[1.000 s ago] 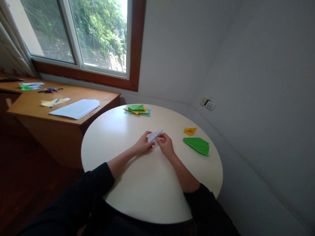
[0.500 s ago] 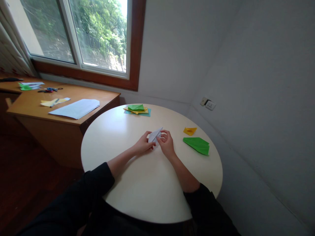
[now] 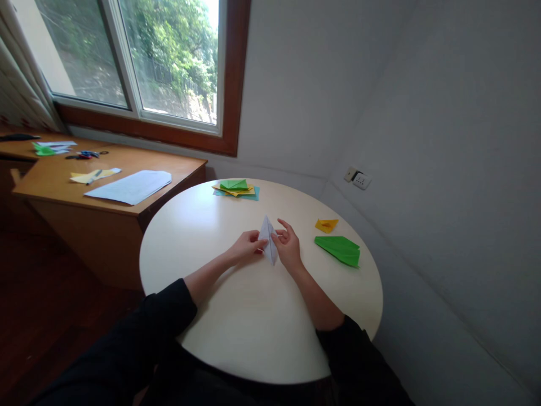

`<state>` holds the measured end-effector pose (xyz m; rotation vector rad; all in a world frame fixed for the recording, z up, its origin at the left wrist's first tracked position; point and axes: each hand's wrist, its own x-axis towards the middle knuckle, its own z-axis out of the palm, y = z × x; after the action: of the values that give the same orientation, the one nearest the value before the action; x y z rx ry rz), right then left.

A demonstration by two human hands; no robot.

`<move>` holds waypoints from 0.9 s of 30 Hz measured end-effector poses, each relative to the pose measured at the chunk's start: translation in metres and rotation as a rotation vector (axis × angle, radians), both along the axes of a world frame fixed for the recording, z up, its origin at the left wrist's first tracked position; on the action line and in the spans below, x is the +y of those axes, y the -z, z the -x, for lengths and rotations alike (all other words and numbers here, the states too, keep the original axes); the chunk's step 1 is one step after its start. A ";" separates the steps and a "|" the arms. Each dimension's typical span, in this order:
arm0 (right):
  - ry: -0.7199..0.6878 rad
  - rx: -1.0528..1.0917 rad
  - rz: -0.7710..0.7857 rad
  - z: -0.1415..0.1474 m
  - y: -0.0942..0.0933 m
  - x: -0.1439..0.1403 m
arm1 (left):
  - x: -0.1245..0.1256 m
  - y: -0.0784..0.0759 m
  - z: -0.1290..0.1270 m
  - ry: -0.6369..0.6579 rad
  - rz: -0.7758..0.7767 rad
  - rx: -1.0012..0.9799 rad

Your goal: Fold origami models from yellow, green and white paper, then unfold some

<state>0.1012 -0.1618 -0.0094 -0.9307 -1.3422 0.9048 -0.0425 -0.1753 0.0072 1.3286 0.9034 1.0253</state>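
A folded white paper [image 3: 269, 239], pointed at both ends, stands nearly upright between my two hands above the round white table [image 3: 220, 316]. My left hand [image 3: 246, 247] pinches its left side with the fingertips. On the paper's right side, my right hand [image 3: 288, 246] holds it with the thumb while the fingers spread loosely. Both forearms rest on the table, in rolled-up black sleeves.
A green paper plane [image 3: 339, 250] and a small yellow folded piece [image 3: 326, 225] lie right of my hands. A stack of coloured sheets [image 3: 235, 189] sits at the table's far edge. A wooden desk [image 3: 54, 186] with papers stands left, under the window.
The white paper has turned from lying slanted to the right to standing almost upright. My right hand's fingers have spread apart. Both hands stay in the same spot.
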 end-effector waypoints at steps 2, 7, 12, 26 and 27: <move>-0.044 -0.005 0.015 0.001 0.000 -0.001 | 0.000 -0.001 0.002 -0.021 -0.011 0.001; -0.134 -0.006 0.055 0.003 0.000 -0.004 | 0.000 -0.003 0.003 -0.036 0.033 -0.027; -0.120 -0.015 0.052 0.004 -0.001 -0.005 | 0.000 -0.002 0.003 -0.017 0.094 -0.040; -0.007 -0.084 -0.025 0.001 0.000 -0.002 | 0.003 -0.002 0.004 -0.031 0.177 -0.106; 0.040 -0.134 -0.070 0.000 -0.001 -0.003 | 0.003 -0.001 0.004 -0.051 0.189 -0.129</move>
<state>0.1016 -0.1644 -0.0082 -0.9740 -1.4551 0.7709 -0.0468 -0.1719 0.0086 1.0753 0.9168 1.0262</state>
